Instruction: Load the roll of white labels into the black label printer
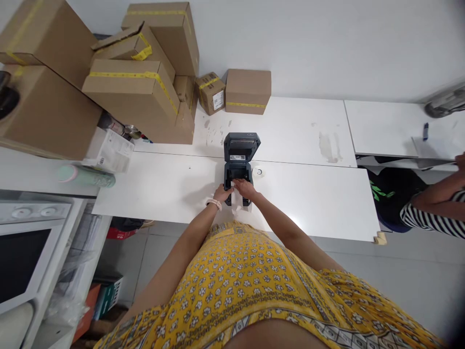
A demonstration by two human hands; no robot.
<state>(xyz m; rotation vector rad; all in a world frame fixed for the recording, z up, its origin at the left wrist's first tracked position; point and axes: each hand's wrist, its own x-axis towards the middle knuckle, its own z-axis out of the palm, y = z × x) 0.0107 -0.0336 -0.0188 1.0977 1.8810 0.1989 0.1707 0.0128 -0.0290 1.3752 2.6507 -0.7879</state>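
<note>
A dark grey printer-like device stands on the white table with its lid raised. A white paper strip comes out of its front toward my body. My left hand, with a pale band on the wrist, rests at the device's left front edge, its fingers bent by the paper; whether they grip anything is too small to tell. My right hand reaches into the open device over the strip, with its fingers stretched out. Right of the device lies a small white roll.
Cardboard boxes are piled at the back left, with two smaller ones by the wall. A green bottle lies at the left. At the far right, a person's arm and a blue marker show.
</note>
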